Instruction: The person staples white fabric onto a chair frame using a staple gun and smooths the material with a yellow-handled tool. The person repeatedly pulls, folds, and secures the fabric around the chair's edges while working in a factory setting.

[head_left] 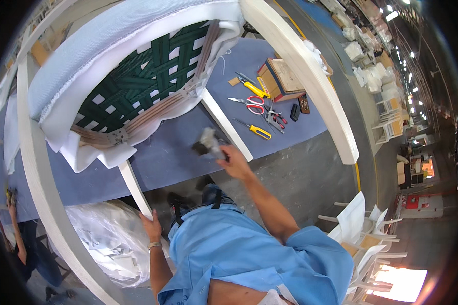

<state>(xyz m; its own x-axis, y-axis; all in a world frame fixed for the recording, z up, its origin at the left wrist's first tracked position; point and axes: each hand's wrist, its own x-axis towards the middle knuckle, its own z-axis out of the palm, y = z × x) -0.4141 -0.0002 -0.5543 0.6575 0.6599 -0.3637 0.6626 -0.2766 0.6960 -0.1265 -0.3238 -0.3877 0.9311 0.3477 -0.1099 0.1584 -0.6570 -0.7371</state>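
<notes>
Steadying the upturned chair frame (46, 203) on the blue desk (178, 152), the left hand (150, 227) grips its pale wooden leg (135, 188), while the right hand (232, 161) clasps a blurred dark tool (206, 145) near the webbed seat (142, 81).

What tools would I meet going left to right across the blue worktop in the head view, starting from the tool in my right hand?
Blurred grey and black tool in the right hand → red-handled scissors → yellow-handled screwdriver → red-handled pliers → small black case → wooden box.
</notes>
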